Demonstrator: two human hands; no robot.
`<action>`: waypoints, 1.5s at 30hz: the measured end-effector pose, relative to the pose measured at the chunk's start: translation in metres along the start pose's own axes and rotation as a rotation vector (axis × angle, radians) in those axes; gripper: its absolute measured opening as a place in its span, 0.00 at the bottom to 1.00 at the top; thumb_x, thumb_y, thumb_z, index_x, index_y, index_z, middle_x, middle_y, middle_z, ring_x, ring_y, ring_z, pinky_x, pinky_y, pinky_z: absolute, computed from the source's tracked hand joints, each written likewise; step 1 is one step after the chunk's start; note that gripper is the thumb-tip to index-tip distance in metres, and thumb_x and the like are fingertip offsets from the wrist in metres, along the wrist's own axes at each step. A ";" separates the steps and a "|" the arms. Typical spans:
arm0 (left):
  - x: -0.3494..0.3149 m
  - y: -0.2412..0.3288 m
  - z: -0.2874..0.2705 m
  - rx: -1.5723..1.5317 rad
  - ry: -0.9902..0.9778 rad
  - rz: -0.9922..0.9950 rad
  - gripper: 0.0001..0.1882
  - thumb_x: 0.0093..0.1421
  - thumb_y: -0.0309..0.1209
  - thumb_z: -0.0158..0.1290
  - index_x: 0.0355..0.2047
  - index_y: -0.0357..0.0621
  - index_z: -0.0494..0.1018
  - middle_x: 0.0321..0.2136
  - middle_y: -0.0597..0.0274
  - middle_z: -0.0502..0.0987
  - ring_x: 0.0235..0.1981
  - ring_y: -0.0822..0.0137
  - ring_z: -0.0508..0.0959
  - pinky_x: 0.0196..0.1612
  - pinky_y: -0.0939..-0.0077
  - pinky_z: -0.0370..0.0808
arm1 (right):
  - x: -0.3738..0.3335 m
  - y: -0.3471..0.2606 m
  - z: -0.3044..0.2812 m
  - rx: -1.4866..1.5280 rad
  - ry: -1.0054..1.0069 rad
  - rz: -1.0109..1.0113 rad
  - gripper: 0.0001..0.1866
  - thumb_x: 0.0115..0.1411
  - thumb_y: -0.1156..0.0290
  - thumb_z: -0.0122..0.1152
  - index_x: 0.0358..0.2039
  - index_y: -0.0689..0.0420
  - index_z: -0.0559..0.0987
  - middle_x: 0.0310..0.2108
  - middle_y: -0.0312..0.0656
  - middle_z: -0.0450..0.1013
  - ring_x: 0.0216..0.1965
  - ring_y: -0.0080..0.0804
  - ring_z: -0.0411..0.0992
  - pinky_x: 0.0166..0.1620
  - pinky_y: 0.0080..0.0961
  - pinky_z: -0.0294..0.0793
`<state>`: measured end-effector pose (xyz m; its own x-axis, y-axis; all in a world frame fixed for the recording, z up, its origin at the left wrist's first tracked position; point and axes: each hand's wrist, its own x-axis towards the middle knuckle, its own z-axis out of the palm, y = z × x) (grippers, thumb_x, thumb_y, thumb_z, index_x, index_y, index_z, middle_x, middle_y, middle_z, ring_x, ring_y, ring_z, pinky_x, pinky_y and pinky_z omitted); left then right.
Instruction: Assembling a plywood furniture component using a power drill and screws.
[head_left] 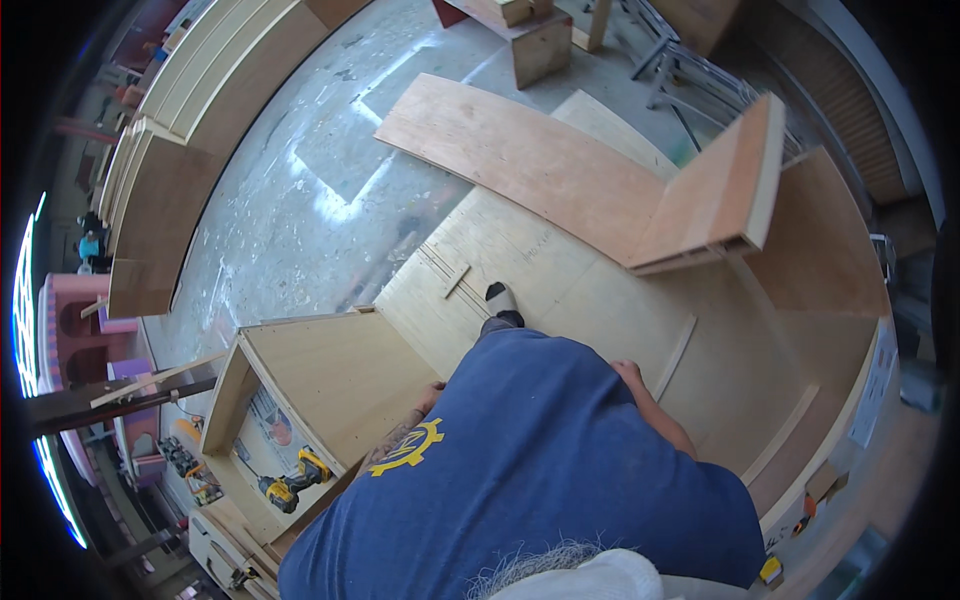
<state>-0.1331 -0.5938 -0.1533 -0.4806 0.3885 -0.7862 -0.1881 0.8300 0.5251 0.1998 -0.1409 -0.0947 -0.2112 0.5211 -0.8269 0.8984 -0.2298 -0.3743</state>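
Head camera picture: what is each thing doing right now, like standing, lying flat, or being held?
Left hand: resting on the plywood cabinet.
Right hand: mostly hidden by the shirt; grip unclear.
Plywood cabinet: lying on its side, open.
Yellow drill: lying inside the cabinet.
Long board: flat on the floor.

Two hands showed, the left hand (432, 396) and the right hand (628, 372), each resting at an edge of the plywood. One open plywood box (330, 375) stood on the left, with one yellow cordless drill (290, 487) beside it, and one shoe (500, 298) showed on the one large plywood sheet (560, 290) underfoot. One long curved panel (520, 160) lay on the floor, one small shelf piece (720, 195) rested at its end, and one wooden block (540, 40) stood beyond.
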 end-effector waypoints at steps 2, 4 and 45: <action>0.016 0.060 -0.032 -0.012 0.026 -0.079 0.25 0.59 0.43 0.61 0.48 0.35 0.78 0.34 0.58 0.82 0.34 0.69 0.82 0.36 0.73 0.79 | 0.010 -0.017 -0.001 0.110 0.065 0.049 0.20 0.61 0.58 0.59 0.45 0.59 0.83 0.31 0.42 0.79 0.27 0.30 0.76 0.26 0.30 0.73; 0.027 0.124 -0.078 -0.036 0.088 -0.034 0.20 0.59 0.42 0.60 0.44 0.37 0.78 0.27 0.63 0.79 0.26 0.72 0.79 0.27 0.74 0.76 | 0.030 -0.041 -0.002 0.227 0.104 0.097 0.19 0.62 0.58 0.59 0.45 0.59 0.82 0.29 0.40 0.77 0.24 0.27 0.74 0.22 0.26 0.69; 0.382 0.598 -0.404 0.567 -0.252 0.251 0.24 0.63 0.38 0.59 0.52 0.32 0.75 0.41 0.42 0.82 0.36 0.58 0.85 0.41 0.67 0.81 | 0.311 -0.508 0.038 0.611 0.282 -0.115 0.21 0.65 0.53 0.60 0.43 0.59 0.79 0.32 0.42 0.78 0.33 0.30 0.76 0.34 0.26 0.75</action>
<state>-0.7746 -0.1108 -0.0079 -0.2236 0.6214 -0.7509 0.4158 0.7576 0.5032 -0.3367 0.1065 -0.1782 -0.1090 0.7453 -0.6577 0.4798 -0.5401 -0.6915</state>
